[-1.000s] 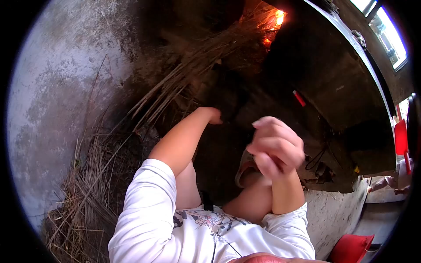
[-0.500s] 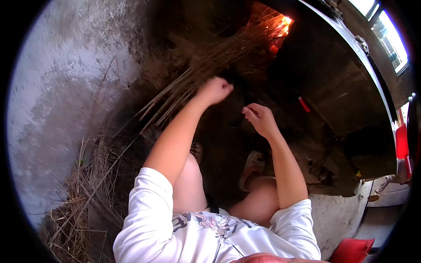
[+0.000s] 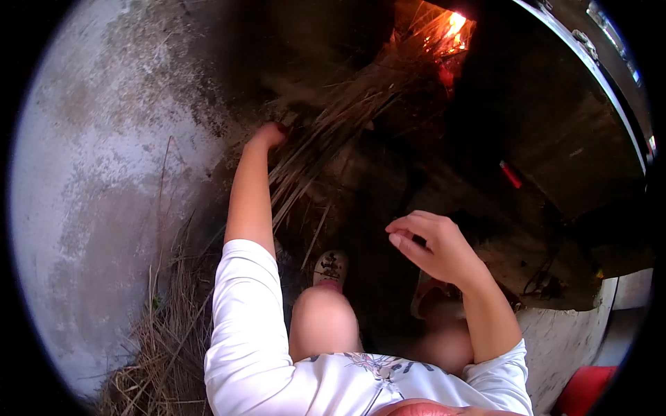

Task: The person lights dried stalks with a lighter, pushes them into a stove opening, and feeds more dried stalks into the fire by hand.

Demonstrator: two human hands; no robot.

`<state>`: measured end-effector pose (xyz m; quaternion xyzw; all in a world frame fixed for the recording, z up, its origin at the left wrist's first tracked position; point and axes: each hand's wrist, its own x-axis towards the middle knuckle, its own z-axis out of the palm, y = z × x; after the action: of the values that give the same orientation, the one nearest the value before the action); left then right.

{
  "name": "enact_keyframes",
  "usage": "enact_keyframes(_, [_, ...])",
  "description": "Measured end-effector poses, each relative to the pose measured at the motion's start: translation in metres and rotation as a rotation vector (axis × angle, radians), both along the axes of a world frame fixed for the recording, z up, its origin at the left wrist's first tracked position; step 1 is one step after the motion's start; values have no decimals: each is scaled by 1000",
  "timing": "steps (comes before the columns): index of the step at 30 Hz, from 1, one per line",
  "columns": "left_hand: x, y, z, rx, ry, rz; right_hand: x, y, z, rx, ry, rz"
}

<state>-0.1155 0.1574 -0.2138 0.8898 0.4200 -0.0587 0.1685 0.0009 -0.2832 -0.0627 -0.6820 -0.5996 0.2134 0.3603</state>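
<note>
Mottled grey plaster wall (image 3: 90, 173) stood at nine o'clock. We were seemingly arranging long, dry brown stalks (image 3: 347, 114) at twelve, leading toward orange fire (image 3: 455, 26). Our left hand (image 3: 272, 134) was beside them, grip too dark to tell; our empty right hand (image 3: 436, 248) was loosely spread. Next probably called for firm, flame-wary gathering.

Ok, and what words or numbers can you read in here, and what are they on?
None that I can read.
White shirt: the dark print is too folded and unclear to read.
Shoe: its dark marks are too small to make out.
Small red object: no lettering can be made out.
</note>
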Motion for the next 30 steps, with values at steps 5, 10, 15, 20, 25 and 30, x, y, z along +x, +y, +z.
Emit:
enact_keyframes(5, [25,69,-102,96,141,-252,1,-2,-2,-7,-8,50])
enact_keyframes(10, [15,24,-30,50,-231,38,2,-3,-5,25,-20,38])
enact_keyframes(15, [-38,-38,97,571,-748,-57,-1,-3,-10,60,-67,24])
enact_keyframes(20, [-71,-91,199,680,-1113,-108,-5,-4,-6,83,-160,-25])
enact_keyframes(25, [-69,-191,278,780,-960,-462,-19,-4,17,495,-336,-66])
enact_keyframes(30, [-56,-280,263,302,-524,-846,-41,-15,39,841,-692,-288])
